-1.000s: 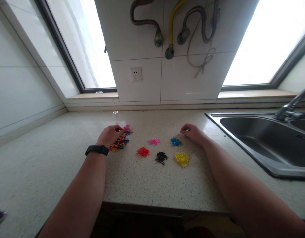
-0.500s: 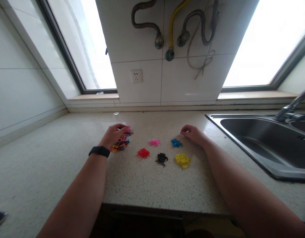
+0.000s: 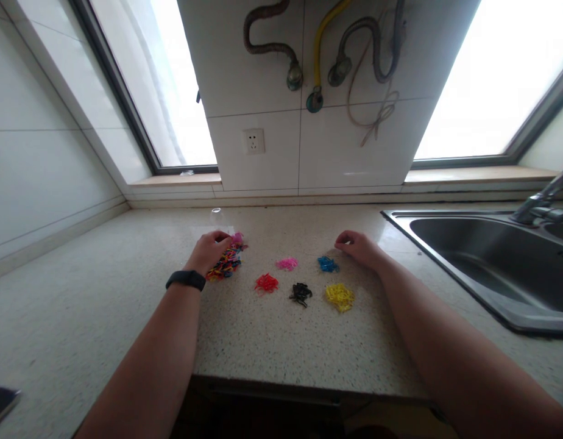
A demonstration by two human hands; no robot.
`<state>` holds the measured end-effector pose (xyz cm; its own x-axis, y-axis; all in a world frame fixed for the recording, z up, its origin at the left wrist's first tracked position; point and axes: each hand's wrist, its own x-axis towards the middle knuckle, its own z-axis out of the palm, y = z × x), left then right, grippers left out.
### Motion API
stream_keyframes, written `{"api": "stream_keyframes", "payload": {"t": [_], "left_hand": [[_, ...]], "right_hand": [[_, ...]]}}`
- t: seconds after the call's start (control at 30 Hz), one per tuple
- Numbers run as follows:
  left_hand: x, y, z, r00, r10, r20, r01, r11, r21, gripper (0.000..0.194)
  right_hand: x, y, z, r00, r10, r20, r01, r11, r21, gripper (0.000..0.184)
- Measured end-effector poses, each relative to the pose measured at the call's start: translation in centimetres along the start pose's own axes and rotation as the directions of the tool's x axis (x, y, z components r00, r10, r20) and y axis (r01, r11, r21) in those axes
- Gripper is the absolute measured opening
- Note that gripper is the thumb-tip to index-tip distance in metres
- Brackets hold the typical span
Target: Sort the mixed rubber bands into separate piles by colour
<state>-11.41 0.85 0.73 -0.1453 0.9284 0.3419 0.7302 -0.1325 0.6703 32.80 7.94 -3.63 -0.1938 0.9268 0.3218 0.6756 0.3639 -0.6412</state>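
A mixed heap of small coloured rubber bands [image 3: 226,263] lies on the left of the speckled counter. My left hand [image 3: 211,249], with a black band at its wrist, is at the heap's upper edge, fingertips pinched beside some pink bands [image 3: 237,238]. What the pinch holds is hidden. Just behind the blue bands [image 3: 328,264] rests my right hand [image 3: 357,247], thumb and fingers curled together; any small thing in them does not show. Between the hands lie single-colour piles: pink bands [image 3: 287,263], red bands [image 3: 266,283], black bands [image 3: 300,293] and yellow bands [image 3: 340,297].
Behind the left hand stands a small clear cup [image 3: 216,214]. A steel sink [image 3: 450,268] with a tap [image 3: 540,204] is set into the counter [image 3: 272,347] at right. Part of a dark flat object [image 3: 2,403] shows at the lower left. Hoses and a socket are on the wall.
The whole view has shifted slightly. Both hands keep nearly the same places and finger shapes, and the piles look unchanged.
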Motion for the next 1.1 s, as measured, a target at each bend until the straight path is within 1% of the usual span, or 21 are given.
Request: {"api": "stream_keyframes", "payload": {"t": [0.1,0.17,0.27,0.37,0.47,0.57,0.67,0.7,0.8,0.9,1.0,1.1], "left_hand": [[0.1,-0.1,0.1,1.0,0.004,-0.007,-0.005,1.0,-0.028,0.032],[0.1,0.0,0.3,1.0,0.001,0.002,-0.001,0.997,-0.079,0.032],[-0.2,0.5,0.6,1.0,-0.021,0.02,0.025,0.967,-0.252,0.034],[-0.6,1.5,1.0,0.999,-0.035,0.03,0.045,0.89,-0.453,0.038],[-1.2,2.9,1.2,0.999,-0.031,0.042,0.05,0.812,-0.582,0.039],[-2.0,4.9,1.3,0.998,0.008,0.061,0.034,0.745,-0.667,0.037],[-3.2,7.1,1.8,0.996,0.053,0.07,0.011,0.721,-0.693,0.032],[-3.6,7.9,2.0,0.994,0.074,0.083,0.007,0.704,-0.71,0.028],[-5.2,10.3,3.0,0.978,0.149,0.143,0.021,0.617,-0.787,0.021],[-6.6,12.2,4.1,0.957,0.192,0.215,0.065,0.583,-0.81,0.018],[-7.5,13.3,4.7,0.934,0.225,0.276,0.11,0.555,-0.825,0.016],[-7.9,13.7,4.9,0.92,0.259,0.295,0.137,0.493,-0.859,0.016]], "right_hand": [[-0.1,-0.2,0.0,1.0,-0.002,-0.011,0.002,1.0,-0.008,0.017],[-0.1,-0.2,0.0,1.0,-0.004,-0.014,0.004,1.0,-0.015,0.017],[0.0,-0.1,0.0,1.0,0.006,-0.005,-0.006,1.0,-0.007,0.017],[0.1,0.0,0.1,1.0,0.011,0.001,-0.011,1.0,-0.001,0.017],[0.2,0.0,0.2,1.0,0.001,-0.005,-0.001,1.0,-0.013,0.015],[0.1,-0.1,0.1,1.0,-0.001,-0.007,0.001,1.0,-0.03,0.014],[0.1,-0.3,0.1,1.0,-0.003,-0.011,0.003,0.999,-0.037,0.014],[0.1,-0.3,0.1,1.0,-0.003,-0.011,0.003,0.999,-0.038,0.014],[0.1,-0.2,0.2,1.0,-0.008,-0.019,0.007,0.999,-0.045,0.014],[0.1,-0.2,0.3,1.0,-0.015,-0.02,0.014,0.999,-0.047,0.013],[0.1,-0.2,0.4,1.0,-0.012,-0.018,0.012,0.999,-0.04,0.012],[0.2,0.0,0.5,1.0,-0.007,-0.025,0.006,0.999,-0.052,0.011]]}}
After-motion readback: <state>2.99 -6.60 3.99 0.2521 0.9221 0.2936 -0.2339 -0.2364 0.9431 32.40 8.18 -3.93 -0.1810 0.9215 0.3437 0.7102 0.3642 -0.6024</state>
